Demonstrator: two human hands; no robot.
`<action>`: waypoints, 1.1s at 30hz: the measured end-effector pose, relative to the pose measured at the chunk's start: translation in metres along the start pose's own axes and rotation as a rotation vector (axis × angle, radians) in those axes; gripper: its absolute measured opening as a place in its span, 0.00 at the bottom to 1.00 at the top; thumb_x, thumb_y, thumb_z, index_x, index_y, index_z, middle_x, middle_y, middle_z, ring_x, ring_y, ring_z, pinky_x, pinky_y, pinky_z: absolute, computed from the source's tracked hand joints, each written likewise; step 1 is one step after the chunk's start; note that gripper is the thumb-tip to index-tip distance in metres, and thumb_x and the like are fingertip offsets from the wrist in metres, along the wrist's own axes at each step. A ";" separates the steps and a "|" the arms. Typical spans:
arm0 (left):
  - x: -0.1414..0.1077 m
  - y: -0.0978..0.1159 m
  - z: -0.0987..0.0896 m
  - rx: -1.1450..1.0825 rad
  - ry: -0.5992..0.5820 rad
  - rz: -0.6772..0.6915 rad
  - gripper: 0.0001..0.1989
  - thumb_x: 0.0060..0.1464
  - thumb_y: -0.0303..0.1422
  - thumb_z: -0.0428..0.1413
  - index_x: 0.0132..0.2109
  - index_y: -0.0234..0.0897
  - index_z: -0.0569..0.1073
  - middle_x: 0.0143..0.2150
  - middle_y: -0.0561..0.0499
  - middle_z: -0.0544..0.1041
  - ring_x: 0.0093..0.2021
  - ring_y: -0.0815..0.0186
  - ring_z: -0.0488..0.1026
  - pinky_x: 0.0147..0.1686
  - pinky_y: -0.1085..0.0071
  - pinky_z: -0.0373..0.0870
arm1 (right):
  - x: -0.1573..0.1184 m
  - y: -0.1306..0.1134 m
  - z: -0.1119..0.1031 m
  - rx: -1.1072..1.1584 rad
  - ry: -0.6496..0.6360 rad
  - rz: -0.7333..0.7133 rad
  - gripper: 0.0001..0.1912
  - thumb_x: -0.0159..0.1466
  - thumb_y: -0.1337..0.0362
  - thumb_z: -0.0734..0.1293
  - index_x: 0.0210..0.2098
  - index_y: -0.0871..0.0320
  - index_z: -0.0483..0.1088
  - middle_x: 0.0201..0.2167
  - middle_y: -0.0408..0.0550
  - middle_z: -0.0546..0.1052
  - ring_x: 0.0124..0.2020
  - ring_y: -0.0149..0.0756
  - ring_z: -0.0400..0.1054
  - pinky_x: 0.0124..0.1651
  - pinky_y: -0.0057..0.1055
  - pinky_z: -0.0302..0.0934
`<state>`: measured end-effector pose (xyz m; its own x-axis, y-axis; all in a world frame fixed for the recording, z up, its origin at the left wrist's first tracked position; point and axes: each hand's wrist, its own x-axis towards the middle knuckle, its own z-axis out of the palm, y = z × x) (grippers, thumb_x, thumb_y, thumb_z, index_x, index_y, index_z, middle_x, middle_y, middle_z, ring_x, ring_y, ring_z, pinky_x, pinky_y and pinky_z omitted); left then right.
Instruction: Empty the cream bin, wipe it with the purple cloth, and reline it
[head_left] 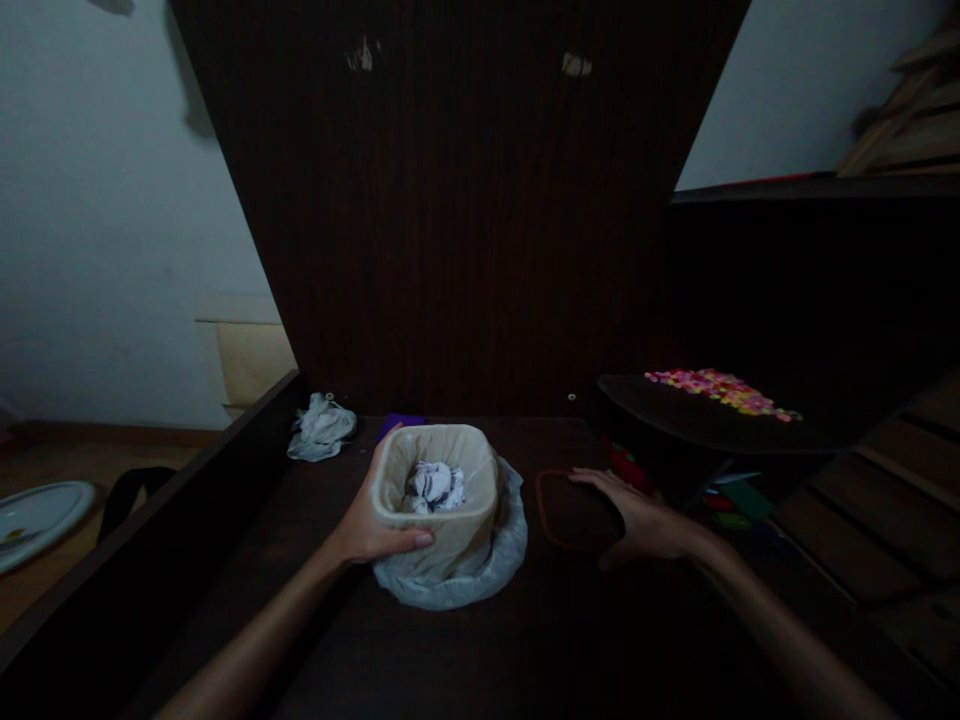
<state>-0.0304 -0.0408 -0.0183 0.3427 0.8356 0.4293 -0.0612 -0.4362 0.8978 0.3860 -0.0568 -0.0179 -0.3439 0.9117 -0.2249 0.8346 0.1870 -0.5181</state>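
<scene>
A small square bin [442, 545] lined with a pale plastic bag stands on the dark wooden surface, the bag's loose edge spread around its outside. Crumpled paper [437, 485] lies inside it. My left hand [369, 520] grips the bin's left side, thumb along the front. To the right, a reddish-brown rounded square ring [551, 525] rests on the surface. My right hand [634, 515] is at the ring's right side, fingers apart, fingertips at its top edge; whether they touch it I cannot tell.
A crumpled plastic bag [322, 428] and a purple item [405, 422] lie at the back. Colourful small pieces [724, 390] cover part of a dark curved shelf [675, 425] at right. A raised side board [172, 500] borders the left; a dark panel [465, 220] rises behind.
</scene>
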 end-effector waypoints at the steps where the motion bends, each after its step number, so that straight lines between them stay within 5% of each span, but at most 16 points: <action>1: 0.000 0.000 -0.001 -0.001 -0.009 -0.003 0.70 0.37 0.52 0.74 0.75 0.36 0.42 0.72 0.30 0.58 0.73 0.38 0.56 0.73 0.39 0.47 | 0.000 0.000 0.000 0.000 -0.016 -0.002 0.62 0.40 0.54 0.82 0.71 0.56 0.58 0.75 0.64 0.51 0.76 0.65 0.40 0.74 0.62 0.35; 10: -0.001 0.000 -0.015 0.049 -0.098 -0.053 0.75 0.34 0.57 0.74 0.77 0.40 0.37 0.75 0.29 0.52 0.75 0.36 0.51 0.73 0.39 0.46 | -0.001 0.003 -0.005 -0.055 -0.039 -0.069 0.62 0.45 0.45 0.82 0.72 0.52 0.57 0.77 0.64 0.47 0.77 0.65 0.33 0.73 0.67 0.34; 15: -0.007 0.003 -0.035 0.224 -0.150 -0.060 0.78 0.31 0.62 0.72 0.77 0.36 0.38 0.76 0.27 0.50 0.76 0.35 0.49 0.73 0.38 0.43 | 0.008 -0.012 0.000 -0.010 0.116 -0.130 0.40 0.61 0.40 0.71 0.65 0.54 0.67 0.75 0.61 0.56 0.76 0.60 0.42 0.73 0.65 0.40; 18: -0.015 0.005 -0.051 0.341 -0.218 -0.065 0.74 0.32 0.63 0.70 0.77 0.36 0.43 0.76 0.29 0.51 0.76 0.36 0.50 0.74 0.39 0.44 | 0.016 -0.034 0.005 0.016 0.219 -0.233 0.22 0.69 0.44 0.64 0.46 0.55 0.78 0.67 0.59 0.68 0.73 0.57 0.53 0.72 0.62 0.48; 20: -0.023 0.004 -0.062 0.441 -0.256 -0.072 0.73 0.34 0.61 0.71 0.77 0.38 0.43 0.77 0.30 0.50 0.76 0.36 0.49 0.74 0.39 0.44 | 0.021 -0.050 0.008 0.009 0.247 -0.313 0.19 0.73 0.51 0.60 0.38 0.55 0.77 0.61 0.58 0.73 0.69 0.53 0.59 0.70 0.59 0.53; 24: -0.040 -0.004 -0.082 0.677 -0.309 -0.128 0.71 0.38 0.54 0.74 0.77 0.39 0.41 0.79 0.30 0.44 0.77 0.36 0.46 0.73 0.38 0.48 | 0.027 -0.074 0.015 -0.067 0.199 -0.417 0.09 0.71 0.65 0.62 0.42 0.55 0.75 0.54 0.55 0.75 0.62 0.47 0.64 0.66 0.51 0.60; 29: -0.052 -0.011 -0.091 0.851 -0.308 -0.212 0.45 0.55 0.46 0.66 0.73 0.40 0.58 0.74 0.34 0.60 0.73 0.41 0.60 0.69 0.41 0.60 | 0.030 -0.084 0.032 -0.214 0.143 -0.399 0.15 0.59 0.70 0.72 0.46 0.57 0.74 0.57 0.57 0.72 0.63 0.50 0.62 0.66 0.51 0.61; 33: -0.050 -0.010 -0.084 0.901 -0.307 -0.179 0.23 0.63 0.39 0.58 0.63 0.42 0.73 0.64 0.40 0.75 0.65 0.46 0.71 0.65 0.46 0.68 | 0.033 -0.087 0.043 -0.362 0.165 -0.408 0.19 0.59 0.72 0.70 0.50 0.57 0.75 0.57 0.58 0.72 0.62 0.53 0.63 0.68 0.56 0.57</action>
<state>-0.1255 -0.0506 -0.0408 0.5146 0.8469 0.1340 0.7138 -0.5098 0.4802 0.2834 -0.0589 -0.0157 -0.6219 0.7788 0.0818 0.7523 0.6232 -0.2139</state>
